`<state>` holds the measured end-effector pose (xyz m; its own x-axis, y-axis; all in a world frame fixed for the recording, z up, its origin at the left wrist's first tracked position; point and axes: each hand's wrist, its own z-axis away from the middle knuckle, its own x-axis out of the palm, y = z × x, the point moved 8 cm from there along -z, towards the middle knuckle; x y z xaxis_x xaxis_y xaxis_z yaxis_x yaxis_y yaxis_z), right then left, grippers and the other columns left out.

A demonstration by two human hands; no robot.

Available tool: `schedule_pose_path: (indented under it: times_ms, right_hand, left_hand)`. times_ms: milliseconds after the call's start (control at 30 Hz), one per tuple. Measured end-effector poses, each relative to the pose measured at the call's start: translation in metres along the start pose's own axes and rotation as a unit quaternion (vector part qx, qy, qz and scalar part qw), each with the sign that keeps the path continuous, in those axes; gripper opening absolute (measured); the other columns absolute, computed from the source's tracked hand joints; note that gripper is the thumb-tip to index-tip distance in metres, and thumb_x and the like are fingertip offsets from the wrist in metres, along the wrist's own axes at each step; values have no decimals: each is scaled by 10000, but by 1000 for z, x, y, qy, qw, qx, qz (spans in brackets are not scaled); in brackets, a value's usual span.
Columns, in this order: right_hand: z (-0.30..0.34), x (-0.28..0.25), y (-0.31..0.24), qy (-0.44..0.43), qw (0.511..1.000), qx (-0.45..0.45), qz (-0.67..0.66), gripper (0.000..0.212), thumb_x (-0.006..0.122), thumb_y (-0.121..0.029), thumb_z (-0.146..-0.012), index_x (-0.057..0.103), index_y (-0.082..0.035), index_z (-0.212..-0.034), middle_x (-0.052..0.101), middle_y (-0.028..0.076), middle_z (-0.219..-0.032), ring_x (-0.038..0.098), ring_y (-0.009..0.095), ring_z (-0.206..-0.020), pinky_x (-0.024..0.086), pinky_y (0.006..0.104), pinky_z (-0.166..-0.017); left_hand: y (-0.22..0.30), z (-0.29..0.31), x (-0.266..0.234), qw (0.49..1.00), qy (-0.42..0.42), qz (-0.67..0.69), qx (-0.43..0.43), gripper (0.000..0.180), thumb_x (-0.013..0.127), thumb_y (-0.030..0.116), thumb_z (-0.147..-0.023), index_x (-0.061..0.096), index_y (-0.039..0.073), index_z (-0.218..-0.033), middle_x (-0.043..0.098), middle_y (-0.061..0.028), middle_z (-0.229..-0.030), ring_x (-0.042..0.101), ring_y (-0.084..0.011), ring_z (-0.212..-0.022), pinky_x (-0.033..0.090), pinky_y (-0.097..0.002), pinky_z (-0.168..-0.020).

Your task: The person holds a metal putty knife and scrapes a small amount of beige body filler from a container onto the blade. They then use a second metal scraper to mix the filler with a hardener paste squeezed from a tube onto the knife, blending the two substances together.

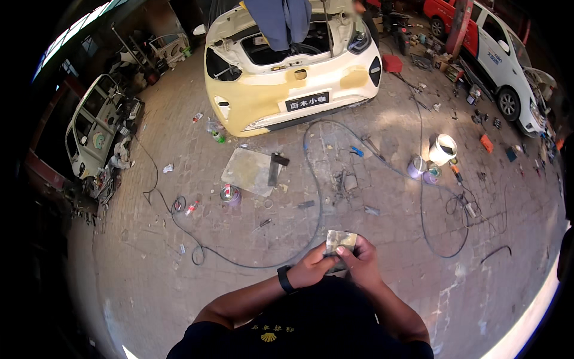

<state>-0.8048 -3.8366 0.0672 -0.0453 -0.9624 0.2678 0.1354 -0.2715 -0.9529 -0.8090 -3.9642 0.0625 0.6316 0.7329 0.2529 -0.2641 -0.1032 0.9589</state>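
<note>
Close to my body, my left hand (312,267) and my right hand (366,266) are closed on a small, roughly square sheet (342,239). It is yellowish and grey with smudges, like worn sandpaper, but I cannot tell its exact kind. My thumbs press on its face, and its lower part is partly hidden by my fingers. A black band (286,279) circles my left wrist. Ahead stands a cream-white car (269,99) with yellowish filler patches on its end panel, an open compartment and a dark blue cloth (278,21) draped over it.
A grey hose (321,197) winds over the paved floor (287,206). A stained board (242,170) bears a dark long block (275,173), near a tin (230,194). At right stand a white bucket (443,150), tins and cords. Another car (502,60) and scattered tools lie beyond.
</note>
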Motion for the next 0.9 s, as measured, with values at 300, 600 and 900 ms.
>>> schedule_pose_path:
  times_ms: [300, 600, 900]
  right_hand:
    - [-26, -88, -9, 238, 964, -95, -75, 220, 659, -128, -1026, 649, -2, -1206, 716, 53, -1097, 660, 113, -937, 537, 294, -874]
    - [-15, -22, -31, -33, 977, -146, 153, 236, 621, -223, -1063, 652, -1, -991, 661, 24, -896, 581, 136, -778, 502, 339, -712]
    - [-16, -39, -11, 108, 992, -15, -60, 189, 646, -94, -1024, 685, 1, -1183, 735, 36, -1042, 671, 115, -910, 546, 286, -806]
  left_hand:
    - [10, 20, -34, 985, 163, 45, -20, 311, 645, 172, -1050, 681, -49, -1266, 736, -79, -1152, 646, -123, -1065, 517, -290, -946]
    - [20, 22, -62, 958, 252, 135, -11, 206, 728, 189, -1003, 742, 1, -1086, 759, -46, -1009, 679, -89, -901, 547, -281, -804]
    - [44, 39, -96, 938, 343, 10, 49, 407, 538, 339, -1107, 713, -25, -1055, 690, 15, -921, 548, -56, -835, 454, -254, -754]
